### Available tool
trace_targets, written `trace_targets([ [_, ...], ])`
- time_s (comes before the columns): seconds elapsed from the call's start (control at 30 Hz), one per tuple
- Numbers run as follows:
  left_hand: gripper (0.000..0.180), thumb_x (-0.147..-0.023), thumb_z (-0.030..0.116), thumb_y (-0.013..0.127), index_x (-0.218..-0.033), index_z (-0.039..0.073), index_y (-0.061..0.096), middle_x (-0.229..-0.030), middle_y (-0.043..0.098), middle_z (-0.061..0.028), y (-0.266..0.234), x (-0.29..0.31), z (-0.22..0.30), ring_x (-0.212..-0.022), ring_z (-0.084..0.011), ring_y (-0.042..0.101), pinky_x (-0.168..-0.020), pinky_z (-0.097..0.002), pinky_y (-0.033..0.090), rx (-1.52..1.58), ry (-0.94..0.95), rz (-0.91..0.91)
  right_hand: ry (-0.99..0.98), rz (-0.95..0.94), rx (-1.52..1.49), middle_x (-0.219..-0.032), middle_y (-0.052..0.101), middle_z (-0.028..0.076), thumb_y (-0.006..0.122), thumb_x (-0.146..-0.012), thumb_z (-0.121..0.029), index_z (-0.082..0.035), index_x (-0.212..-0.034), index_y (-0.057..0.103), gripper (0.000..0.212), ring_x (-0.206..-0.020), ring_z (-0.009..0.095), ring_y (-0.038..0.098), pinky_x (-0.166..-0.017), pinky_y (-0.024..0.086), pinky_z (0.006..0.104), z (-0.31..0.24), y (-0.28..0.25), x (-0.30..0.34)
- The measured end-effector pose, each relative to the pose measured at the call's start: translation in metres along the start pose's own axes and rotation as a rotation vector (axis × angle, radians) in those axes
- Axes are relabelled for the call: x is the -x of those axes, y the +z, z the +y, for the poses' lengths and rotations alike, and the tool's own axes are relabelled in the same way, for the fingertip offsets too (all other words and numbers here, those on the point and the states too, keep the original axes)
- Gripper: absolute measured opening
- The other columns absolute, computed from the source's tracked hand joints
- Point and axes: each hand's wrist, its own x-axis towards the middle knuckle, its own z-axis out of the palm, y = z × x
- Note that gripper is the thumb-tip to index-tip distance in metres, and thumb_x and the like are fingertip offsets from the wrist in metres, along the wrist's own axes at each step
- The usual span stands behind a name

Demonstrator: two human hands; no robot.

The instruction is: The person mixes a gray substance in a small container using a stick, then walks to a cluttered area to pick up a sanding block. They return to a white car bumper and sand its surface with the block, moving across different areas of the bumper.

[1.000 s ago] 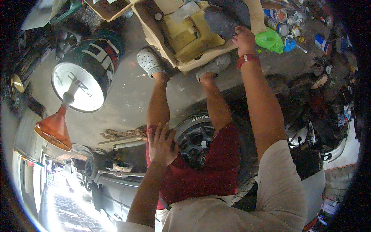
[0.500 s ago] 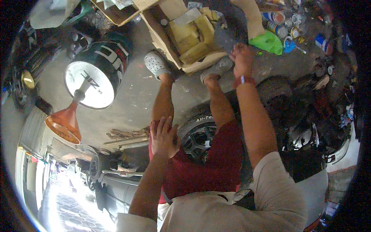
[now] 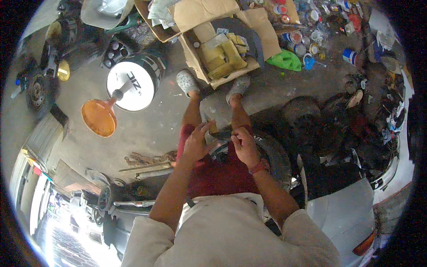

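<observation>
My left hand (image 3: 197, 141) is above my left thigh in maroon shorts (image 3: 209, 178), its fingers and thumb spread. A small tan patch shows beside its fingertips; whether the hand touches it I cannot tell. Close by on the right, my right hand (image 3: 246, 147) has its fingers curled toward the thumb, and anything in them is too small to make out. A red band (image 3: 257, 167) circles that wrist. Beyond my feet in grey clogs (image 3: 187, 83) lies an open cardboard box (image 3: 195, 60) with yellowish-brown pieces (image 3: 231, 55) inside.
At the left stands a drum with a white lid (image 3: 144, 95), an orange funnel (image 3: 98, 119) by it. Several cans (image 3: 295, 37) and a green plastic bag (image 3: 284, 60) lie far right. A tyre (image 3: 280, 155) lies under my legs; dark clutter (image 3: 329, 120) fills the right.
My right hand has come back from beside the cardboard box to near my left hand. The left hand has lifted off my thigh toward the middle. My view has shifted.
</observation>
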Motion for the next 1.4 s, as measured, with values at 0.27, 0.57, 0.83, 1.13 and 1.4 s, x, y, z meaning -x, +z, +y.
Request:
trace_targets([
  [0.27, 0.054, -0.077, 0.025, 0.099, -0.117, 0.008, 0.068, -0.124, 0.077, -0.0179, -0.009, 0.067, 0.04, -0.117, -0.0379, 0.074, -0.099, -0.0442, 0.059, 0.169, -0.022, 0.16, -0.291, -0.083, 0.007, -0.109, 0.069, 0.015, 0.067, -0.105, -0.011, -0.001, -0.116, 0.066, 0.015, -0.101, 0.033, 0.07, -0.091, 0.056, 0.0406, -0.069, -0.061, 0.008],
  [0.57, 0.042, -0.084, 0.016, 0.096, -0.104, 0.005, 0.061, -0.119, 0.08, -0.0151, 0.001, 0.174, 0.137, -0.112, -0.0248, 0.075, -0.1, -0.0397, 0.057, 0.343, 0.116, 0.633, -0.473, -0.289, -0.113, -0.126, 0.07, 0.014, 0.073, -0.105, -0.018, -0.002, -0.122, 0.066, 0.025, -0.114, 0.024, 0.07, -0.098, 0.057, 0.0381, -0.134, -0.124, 0.019],
  [0.83, 0.039, -0.087, -0.003, 0.089, -0.105, 0.007, 0.055, -0.124, 0.07, -0.0094, 0.005, 0.203, 0.204, -0.112, -0.0193, 0.069, -0.103, -0.0379, 0.056, 0.561, 0.269, 0.697, -0.4, -0.481, -0.207, -0.123, 0.073, 0.009, 0.085, -0.098, -0.023, 0.0, -0.128, 0.068, 0.042, -0.116, 0.018, 0.068, -0.103, 0.056, 0.0381, -0.189, -0.183, 0.03],
  [1.13, 0.039, -0.094, 0.007, 0.086, -0.121, 0.011, 0.059, -0.112, 0.06, -0.0013, 0.012, 0.202, 0.224, -0.096, -0.0144, 0.06, -0.094, -0.0321, 0.052, 0.777, 0.194, 0.747, -0.638, -0.169, -0.256, -0.103, 0.076, 0.013, 0.087, -0.09, -0.028, -0.003, -0.106, 0.071, 0.034, -0.101, 0.029, 0.074, -0.091, 0.056, 0.0423, -0.187, -0.192, 0.052],
  [1.4, 0.027, -0.097, 0.007, 0.083, -0.101, 0.015, 0.056, -0.089, 0.055, 0.0081, 0.009, 0.203, 0.214, -0.085, -0.0056, 0.053, -0.082, -0.0243, 0.045, 0.859, 0.254, 0.705, -0.64, 0.043, -0.186, -0.102, 0.076, 0.016, 0.086, -0.09, -0.025, -0.003, -0.103, 0.07, 0.03, -0.098, 0.037, 0.074, -0.087, 0.055, 0.0474, -0.195, -0.184, 0.076],
])
